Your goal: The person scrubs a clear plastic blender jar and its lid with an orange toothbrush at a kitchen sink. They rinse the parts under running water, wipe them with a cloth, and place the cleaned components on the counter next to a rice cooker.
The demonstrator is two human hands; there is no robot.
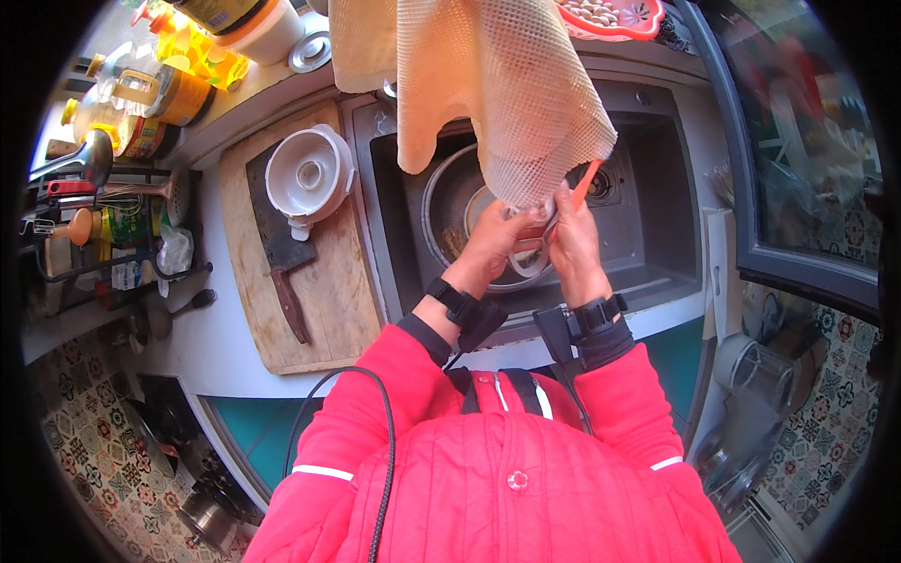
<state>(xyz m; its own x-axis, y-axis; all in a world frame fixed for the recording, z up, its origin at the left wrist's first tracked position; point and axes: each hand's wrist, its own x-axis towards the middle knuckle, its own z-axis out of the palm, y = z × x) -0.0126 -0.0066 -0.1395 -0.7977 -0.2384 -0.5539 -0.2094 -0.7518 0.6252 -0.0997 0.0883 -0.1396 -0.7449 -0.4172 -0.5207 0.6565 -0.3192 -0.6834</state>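
Observation:
Over the sink (669,232) my left hand (493,236) grips a pale, partly see-through ring-shaped part (531,262), whose exact kind I cannot tell. My right hand (574,236) holds the other side of it, along with an orange-handled tool (586,184), perhaps a brush; its working end is hidden. Beneath the hands a round metal basin (431,211) stands in the sink, with a smaller dish partly visible inside. A beige mesh cloth (521,105) hangs in front of the faucet area and covers part of the view just beyond my fingers.
Left of the sink, a wooden cutting board (338,302) bears a cleaver (281,246) and a white plastic round container part (310,172). Oil bottles (141,91) and a utensil rack (112,267) stand farther left. An open window frame (746,211) juts in at right. A red basket (633,28) holds nuts.

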